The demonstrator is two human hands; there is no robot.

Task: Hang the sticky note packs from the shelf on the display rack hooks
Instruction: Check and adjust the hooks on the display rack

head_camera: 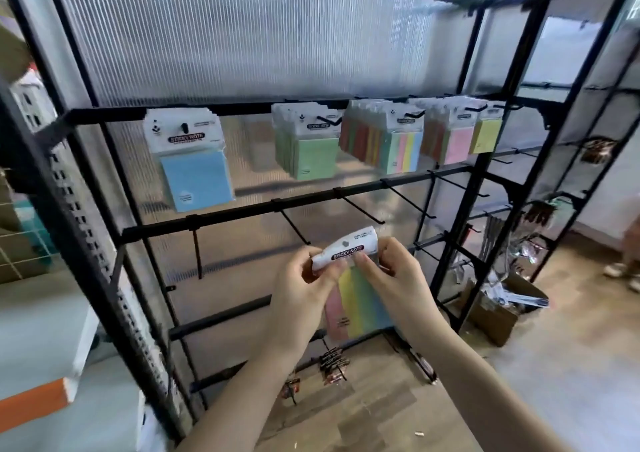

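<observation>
Now both hands pinch one pack (349,278) by its header: left hand (304,285) at 9 o'clock, right hand (388,271) at 3. Flatten the header, then thread its hole onto the hook (294,226) at 11.

This looks like a small stationery shop being stocked. A black metal display rack (263,206) with rows of peg hooks (358,209) carries hanging sticky note packs (194,161) sorted by colour, and an open cardboard box (498,309) of packaged goods sits on the wooden floor at far right.
</observation>
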